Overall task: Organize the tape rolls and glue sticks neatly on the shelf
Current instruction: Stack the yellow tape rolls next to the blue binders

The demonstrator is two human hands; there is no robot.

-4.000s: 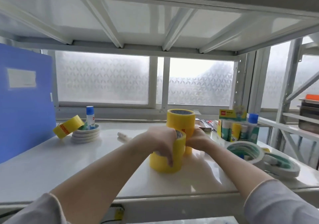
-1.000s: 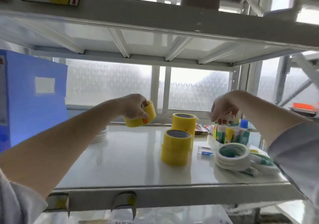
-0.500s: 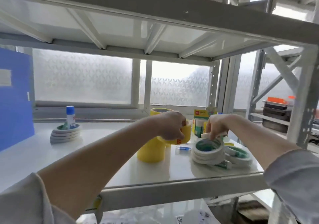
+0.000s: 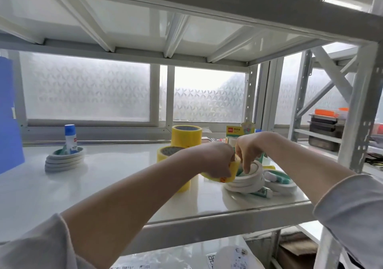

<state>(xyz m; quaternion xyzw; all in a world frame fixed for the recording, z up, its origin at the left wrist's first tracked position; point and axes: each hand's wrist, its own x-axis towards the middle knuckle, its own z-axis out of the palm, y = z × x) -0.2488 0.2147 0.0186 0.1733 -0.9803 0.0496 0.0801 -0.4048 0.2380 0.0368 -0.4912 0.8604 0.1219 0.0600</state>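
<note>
Since 0.5 seconds ago, both hands have dropped toward the white rolls (image 4: 246, 178) at the shelf's (image 4: 228, 217) right. Left hand (image 4: 219, 161) grips 1 yellow roll (image 4: 224, 177); right hand (image 4: 247, 151), fingers curled, seems to hold nothing I can see. Next: set the roll down squarely. Visible: 3 yellow rolls, 2 white stacks, 1 upright glue stick (image 4: 70, 138).

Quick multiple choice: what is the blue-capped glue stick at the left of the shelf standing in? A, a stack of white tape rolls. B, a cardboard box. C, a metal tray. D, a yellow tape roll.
A: the glue stick stands upright inside the hole of the stack of white tape rolls.
</note>
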